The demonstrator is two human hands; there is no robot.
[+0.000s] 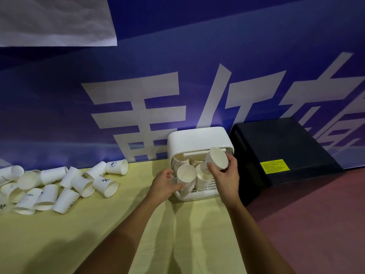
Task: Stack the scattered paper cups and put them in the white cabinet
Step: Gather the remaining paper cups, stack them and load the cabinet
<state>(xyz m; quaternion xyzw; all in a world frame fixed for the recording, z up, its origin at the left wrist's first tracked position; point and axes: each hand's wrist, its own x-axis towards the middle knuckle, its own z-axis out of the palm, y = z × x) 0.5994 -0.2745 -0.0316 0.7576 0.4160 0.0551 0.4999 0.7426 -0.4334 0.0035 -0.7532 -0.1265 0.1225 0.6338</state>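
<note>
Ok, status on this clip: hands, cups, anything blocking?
Left hand grips cup stack at white cabinet mouth. Right hand holds tilted cup above second stack. Many loose cups lie on table. No obstruction seen.

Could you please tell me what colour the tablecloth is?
The tablecloth is pale yellow, clearest in the head view.

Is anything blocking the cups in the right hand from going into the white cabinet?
Its front is open, but the white cabinet is crowded: a standing stack sits right below the tilted cups in the right hand, and the left hand holds a second stack beside it.
</note>
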